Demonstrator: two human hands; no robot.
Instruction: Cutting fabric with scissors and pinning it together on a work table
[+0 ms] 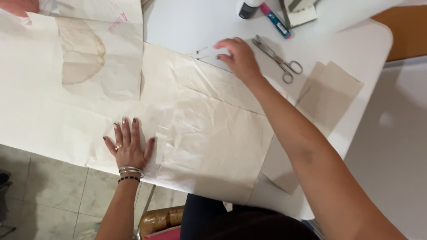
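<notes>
White table carrying large cream pattern paper, overhanging its near edge. Left hand lies flat, fingers spread, pinning the sheet; right hand, fingers loosely curled (holding nothing), touches the far paper edge beside scissors. Steady downward pressure best prevents shifting.

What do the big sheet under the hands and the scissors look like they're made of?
The sheet under the left hand looks like thin, matte cream paper: it holds sharp creases and wrinkles. The scissors, beside the right hand, look like bare metal throughout, grey and slightly shiny, handles included.
</notes>
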